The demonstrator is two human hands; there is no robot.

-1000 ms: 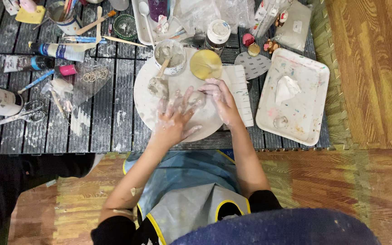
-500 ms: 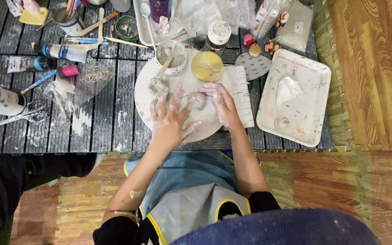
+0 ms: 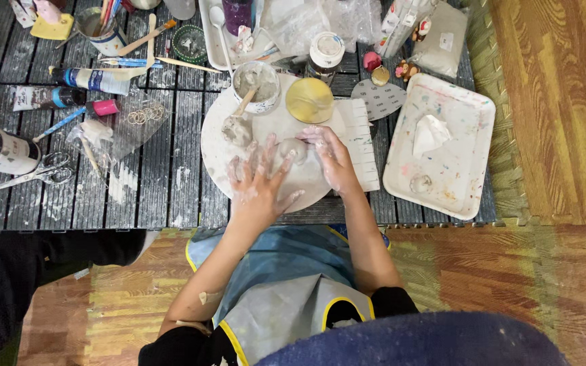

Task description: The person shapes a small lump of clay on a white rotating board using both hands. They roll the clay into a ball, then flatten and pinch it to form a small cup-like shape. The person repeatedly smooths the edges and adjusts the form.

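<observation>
On the round board [image 3: 272,146], the clay lump [image 3: 294,148] sits near the middle, the left hand [image 3: 260,179] spread flat beside it and the right hand [image 3: 334,154] cupped loosely against it, seemingly to steady and shape it.

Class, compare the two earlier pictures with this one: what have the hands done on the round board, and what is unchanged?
The left hand has slid up the round board and spread its fingers toward the clay lump. The right hand stays cupped against the lump. The cup of slip, yellow lid and white tray have not moved.
</observation>
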